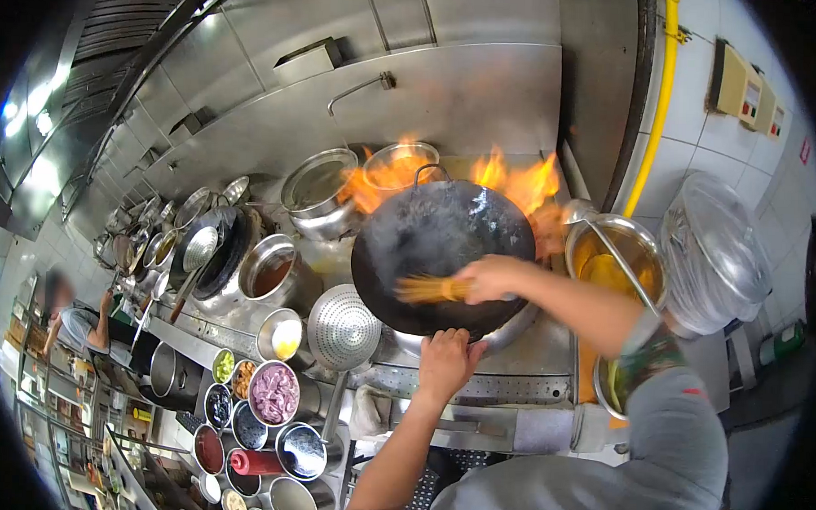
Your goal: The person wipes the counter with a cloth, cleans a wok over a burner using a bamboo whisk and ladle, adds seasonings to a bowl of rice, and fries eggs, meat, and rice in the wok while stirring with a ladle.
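A large black wok (399,241) sits over the burner, with steam in it and orange flames behind its far rim. My right hand (490,279) is closed round a bamboo brush (422,290), whose bristles are inside the wok and slightly blurred. At the near rim, my left hand (447,360) rests against the wok's edge, its fingers close together over the rim; a cloth there cannot be made out. To the left of the wok lies a perforated metal ladle (343,328).
Metal pots (319,191) stand behind left. A bowl of sliced onion (274,393) and several ingredient containers are at lower left. A pot of yellow liquid (616,253) holding a ladle (623,267) stands right. A co-worker (80,324) is at far left.
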{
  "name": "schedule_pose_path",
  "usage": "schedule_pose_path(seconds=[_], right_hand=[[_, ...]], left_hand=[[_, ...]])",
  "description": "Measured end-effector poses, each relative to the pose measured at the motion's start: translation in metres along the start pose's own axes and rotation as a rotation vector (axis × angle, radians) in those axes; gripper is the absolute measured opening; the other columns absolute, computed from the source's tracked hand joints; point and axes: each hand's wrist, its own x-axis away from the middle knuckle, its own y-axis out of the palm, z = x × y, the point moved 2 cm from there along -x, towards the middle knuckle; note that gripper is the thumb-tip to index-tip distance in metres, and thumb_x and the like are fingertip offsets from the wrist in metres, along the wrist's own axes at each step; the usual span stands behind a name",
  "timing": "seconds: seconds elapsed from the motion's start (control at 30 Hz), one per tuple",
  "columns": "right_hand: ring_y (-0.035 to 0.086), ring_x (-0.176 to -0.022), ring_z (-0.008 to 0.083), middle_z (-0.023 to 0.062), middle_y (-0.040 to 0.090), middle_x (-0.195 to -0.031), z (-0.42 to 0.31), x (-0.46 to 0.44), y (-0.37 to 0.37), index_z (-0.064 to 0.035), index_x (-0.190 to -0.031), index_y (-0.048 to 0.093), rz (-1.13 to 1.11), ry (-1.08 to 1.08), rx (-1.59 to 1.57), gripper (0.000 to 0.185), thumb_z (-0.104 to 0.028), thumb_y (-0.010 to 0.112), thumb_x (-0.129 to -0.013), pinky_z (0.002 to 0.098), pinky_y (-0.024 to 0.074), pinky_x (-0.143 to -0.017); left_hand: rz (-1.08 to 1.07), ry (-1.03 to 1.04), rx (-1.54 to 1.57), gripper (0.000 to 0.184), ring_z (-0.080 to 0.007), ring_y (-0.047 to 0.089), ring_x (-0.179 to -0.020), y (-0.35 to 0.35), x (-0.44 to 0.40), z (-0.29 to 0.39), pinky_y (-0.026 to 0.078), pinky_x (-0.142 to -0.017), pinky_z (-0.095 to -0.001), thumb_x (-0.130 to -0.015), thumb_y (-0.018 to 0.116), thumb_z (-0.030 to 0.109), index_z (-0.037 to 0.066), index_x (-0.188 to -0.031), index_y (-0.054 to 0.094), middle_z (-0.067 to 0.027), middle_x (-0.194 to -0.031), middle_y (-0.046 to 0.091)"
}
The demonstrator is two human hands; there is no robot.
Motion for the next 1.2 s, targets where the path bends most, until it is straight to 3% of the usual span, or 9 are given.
schedule_pose_path(seconds=[0.1,0.17,0.27,0.47,0.57,0.77,0.93,1.03,1.2], right_hand=[[0.067,-0.103,0.0332,0.0158,0.067,-0.12,0.061,0.058,-0.055,-0.0211,-0.131,0.061,-0.289,0.407,-0.253,0.06,-0.039,0.075,-0.076,0.0411,0.0545,-0.085],[0.068,-0.097,0.0331,0.0179,0.071,-0.102,0.101,0.068,-0.08,-0.0223,-0.13,0.061,0.008,0.395,0.291,0.054,-0.037,0.072,-0.079,0.0446,0.055,-0.08],[0.065,-0.105,0.034,0.0159,0.068,-0.118,0.091,0.091,-0.078,-0.0182,-0.134,0.059,0.504,0.63,0.219,0.058,-0.036,0.073,-0.081,0.0432,0.0515,-0.091],[0.057,-0.123,0.0316,0.0198,0.061,-0.129,0.022,0.223,-0.038,-0.0055,-0.136,0.055,0.975,0.369,-0.345,0.055,-0.03,0.068,-0.089,0.037,0.0421,-0.104],[0.052,-0.061,0.0057,0.0033,0.062,-0.095,-0.004,0.271,0.024,-0.0043,-0.143,0.047,0.967,0.34,-0.98,0.058,-0.015,0.067,-0.09,0.022,0.0462,-0.05],[0.062,-0.089,0.0119,0.0087,0.064,-0.114,-0.053,0.302,0.149,-0.0002,-0.138,0.051,0.914,0.519,-1.189,0.055,-0.011,0.068,-0.087,0.0265,0.0534,-0.065],[0.063,-0.106,0.026,0.0186,0.064,-0.12,-0.074,0.262,0.197,-0.0028,-0.135,0.055,0.837,0.824,-1.2,0.056,-0.019,0.073,-0.085,0.0366,0.0503,-0.091],[0.061,-0.109,0.0348,0.0224,0.065,-0.116,-0.025,0.24,0.258,0.0008,-0.132,0.055,0.967,0.768,-0.523,0.055,-0.021,0.072,-0.084,0.0412,0.0451,-0.1],[0.049,-0.119,0.0423,0.026,0.055,-0.123,-0.04,0.25,0.242,0.0,-0.13,0.056,0.973,0.834,-0.321,0.054,-0.019,0.07,-0.081,0.048,0.0379,-0.105]], left_hand=[[-0.127,0.086,-0.133,0.038,-0.0325,0.066,-0.074,-0.008,-0.021,0.007,0.043,-0.07,-0.0451,-0.089,0.063,0.043,0.008,-0.074,0.067,-0.0124,-0.071,0.066],[-0.114,0.127,-0.119,0.041,-0.0332,0.067,-0.07,0.012,-0.028,0.002,0.048,-0.067,-0.0462,-0.088,0.062,0.046,0.009,-0.071,0.069,-0.0137,-0.069,0.067],[-0.097,0.07,-0.083,0.037,-0.034,0.066,-0.069,0.028,-0.015,-0.002,0.051,-0.063,-0.0463,-0.087,0.066,0.042,0.008,-0.072,0.067,-0.0138,-0.069,0.066],[0.162,0.162,0.009,0.031,-0.0347,0.064,-0.066,-0.024,0.013,-0.022,0.051,-0.059,-0.044,-0.082,0.073,0.031,0.005,-0.07,0.061,-0.0141,-0.07,0.063],[0.211,0.159,0.03,0.029,-0.0347,0.064,-0.065,-0.062,-0.006,-0.038,0.051,-0.059,-0.0429,-0.081,0.075,0.027,0.004,-0.071,0.06,-0.014,-0.071,0.062],[0.445,0.085,0.224,0.034,-0.0358,0.062,-0.064,-0.103,-0.056,-0.078,0.049,-0.058,-0.0401,-0.079,0.079,0.028,-0.001,-0.074,0.062,-0.0169,-0.071,0.062],[0.475,-0.142,0.565,0.041,-0.0127,0.045,-0.053,-0.169,-0.09,-0.094,0.042,-0.051,-0.0345,-0.08,0.08,0.038,-0.002,-0.082,0.071,-0.0101,-0.057,0.056],[0.557,-0.154,0.678,0.047,-0.0084,0.037,-0.05,-0.188,-0.132,-0.14,0.03,-0.045,-0.0306,-0.081,0.081,0.035,0.001,-0.061,0.057,0.0023,-0.053,0.044],[0.489,-0.203,1.09,0.033,-0.0046,0.04,-0.049,-0.185,-0.157,-0.178,0.028,-0.044,-0.0258,-0.084,0.079,0.029,0.007,-0.067,0.063,0.0057,-0.057,0.049]])
